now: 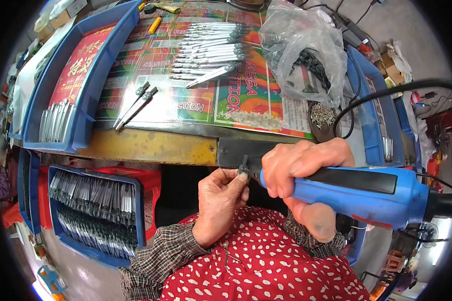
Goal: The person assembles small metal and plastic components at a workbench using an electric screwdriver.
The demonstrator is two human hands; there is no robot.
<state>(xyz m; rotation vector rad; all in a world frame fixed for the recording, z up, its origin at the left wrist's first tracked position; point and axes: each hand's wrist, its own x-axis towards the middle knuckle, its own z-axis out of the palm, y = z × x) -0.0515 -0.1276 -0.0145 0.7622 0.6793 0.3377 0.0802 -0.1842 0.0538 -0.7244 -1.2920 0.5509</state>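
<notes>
My left hand (216,198) is closed in front of the bench edge. Thumb and fingers pinch a small dark knobbed part (243,167); whether a rod hangs below it is hidden. My right hand (306,163) wraps round a blue corded electric screwdriver (412,195) with a black grip panel, lying roughly level. Its front end points left at the dark part, close beside it; whether the tip touches is hidden. Beyond my hands, two silver rods with dark ends (138,105) lie slantwise on the bench. A pile of similar rods (211,47) lies farther back.
A clear plastic bag (306,45) of dark parts and a dish of small screws (322,115) sit at the right. Blue trays of rods stand at far left (85,115) and lower left (141,200). The screwdriver's black cable (397,90) arches at right.
</notes>
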